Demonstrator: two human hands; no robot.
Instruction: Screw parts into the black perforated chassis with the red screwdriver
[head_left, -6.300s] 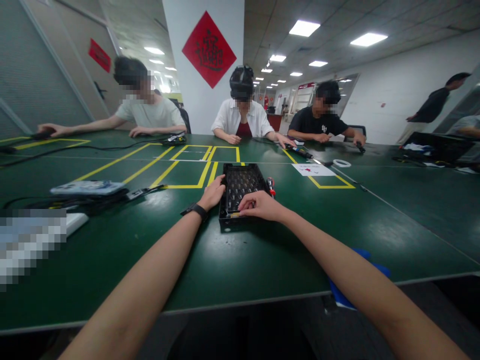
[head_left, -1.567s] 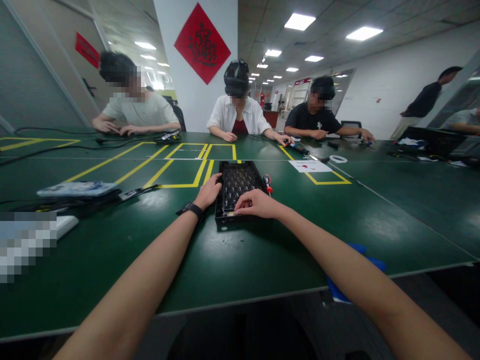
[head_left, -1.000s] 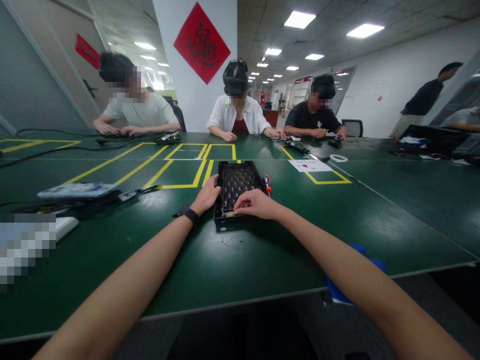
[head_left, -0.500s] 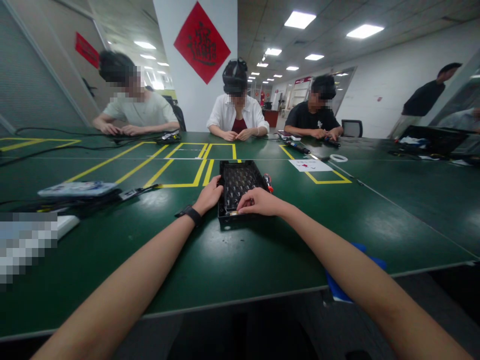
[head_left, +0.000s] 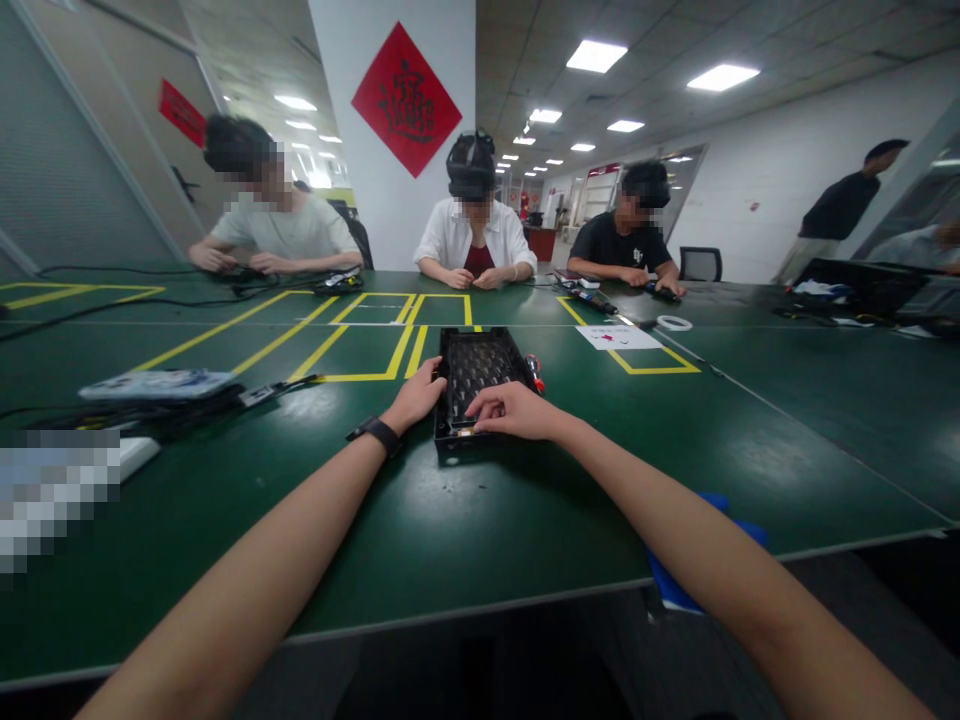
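A green desk [head_left: 420,560] fills most of the lower half of the frame, running out of view at left and right. Three people [head_left: 450,245] sit along its far side; what lies under their hands is too small to make out. At the lower left edge, a white slab [head_left: 141,458] is cut off and mostly masked by pixels. The open black tray [head_left: 443,412] lies at the centre, its floor lined with rows of small shiny fittings [head_left: 478,372], the nearer ones covered by the right hand [head_left: 519,411]. The left hand [head_left: 415,394] touches the tray's left wall, its fingers partly hidden, so I cannot tell how firmly they close. The right hand's thumb and index finger are close together over the near end; whether they grip anything is unclear. A blue item [head_left: 677,582] shows around the right forearm. Beside the tray's right wall, a red-and-clear screwdriver [head_left: 535,372] is partly hidden. Smallest is a pale yellowish piece [head_left: 466,433], probably inside the tray's near-left corner, by the thumb.
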